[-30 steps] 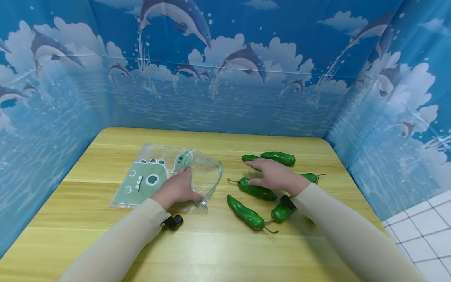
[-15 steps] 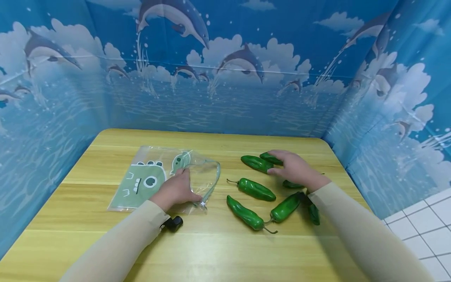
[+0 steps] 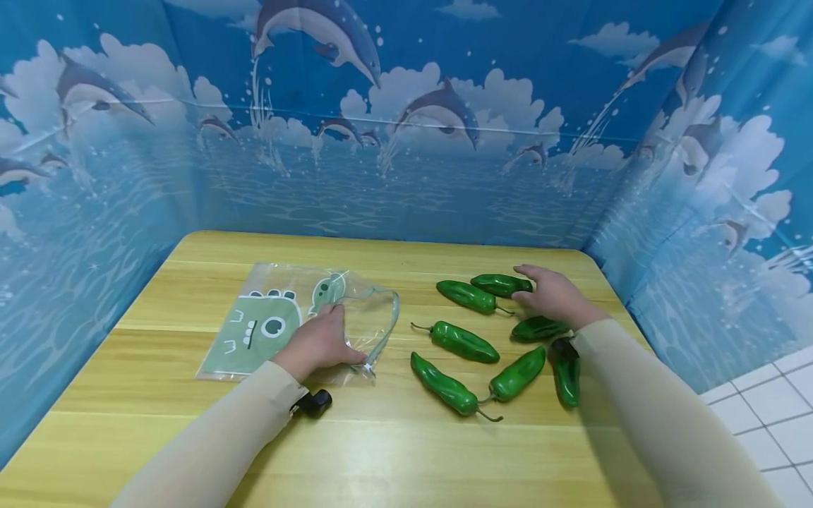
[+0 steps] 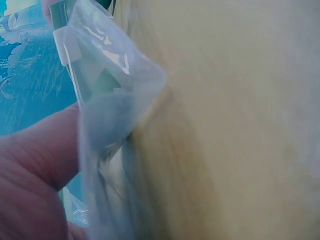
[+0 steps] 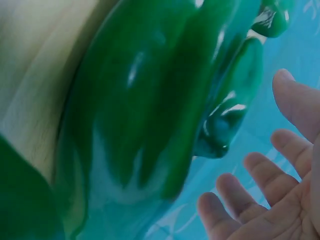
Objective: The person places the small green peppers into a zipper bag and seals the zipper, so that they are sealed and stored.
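Observation:
My left hand (image 3: 320, 340) holds a clear zip bag (image 3: 225, 356) with green cartoon prints by its mouth, thumb and fingers spread apart. The left wrist view shows the thumb (image 4: 55, 145) against the film, its tip behind the bag's corner (image 4: 120, 100). My right hand (image 3: 557, 296) hovers over the right part of the table, fingers spread and holding nothing. Its fingertips are right by the tip of the far green chili pepper (image 3: 498, 284). Another pepper (image 3: 536, 329) lies just below the palm. One large pepper (image 5: 145, 100) fills the right wrist view, apart from the fingers.
Several more green peppers lie about: one at the back (image 3: 466, 295), one in the middle (image 3: 464, 342), one nearest the front (image 3: 444, 383), one beside it (image 3: 519, 374) and one by the right wrist (image 3: 565, 377). A dolphin-print curtain (image 3: 406, 190) surrounds the wooden table (image 3: 394, 451).
My right hand has moved right across the peppers, uncovering those in the middle and at the back. The peppers lie where they were. My left hand stays on the bag.

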### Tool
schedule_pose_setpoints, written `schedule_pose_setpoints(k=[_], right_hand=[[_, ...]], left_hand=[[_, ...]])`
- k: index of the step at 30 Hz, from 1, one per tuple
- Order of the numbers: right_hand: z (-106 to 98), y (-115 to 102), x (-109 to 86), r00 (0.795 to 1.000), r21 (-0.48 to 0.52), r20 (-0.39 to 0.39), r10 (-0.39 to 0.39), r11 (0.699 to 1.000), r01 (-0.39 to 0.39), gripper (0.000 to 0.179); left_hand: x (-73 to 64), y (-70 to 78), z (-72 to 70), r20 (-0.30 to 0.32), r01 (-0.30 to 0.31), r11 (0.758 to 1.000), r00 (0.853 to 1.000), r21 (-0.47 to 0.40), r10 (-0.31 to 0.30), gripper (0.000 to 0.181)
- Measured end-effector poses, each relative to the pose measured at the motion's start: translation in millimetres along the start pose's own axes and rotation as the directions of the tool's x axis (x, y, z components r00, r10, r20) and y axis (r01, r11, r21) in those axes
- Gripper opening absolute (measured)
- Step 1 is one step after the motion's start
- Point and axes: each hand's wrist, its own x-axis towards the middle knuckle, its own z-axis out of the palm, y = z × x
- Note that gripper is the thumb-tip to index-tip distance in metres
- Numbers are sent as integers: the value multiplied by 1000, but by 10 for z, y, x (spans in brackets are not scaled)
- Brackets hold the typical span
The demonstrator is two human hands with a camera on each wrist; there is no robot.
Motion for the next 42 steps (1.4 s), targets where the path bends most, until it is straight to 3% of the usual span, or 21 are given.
schedule_pose_setpoints(k=[11,26,42], right_hand=[[9,41,104,996,-47,76,38,998,-34,72],[68,73,156,997,-68,59,40,997,-36,64],[78,55,142,999,-74,36,26,997,-23,61]], left_hand=[[-12,-8,-10,2,-6,1000,1000,14,6,122],[-21,-15,-19,24,-46,998,999,51,45,115],[-49,-13,-28,23,-51,999,998,2,51,129]])
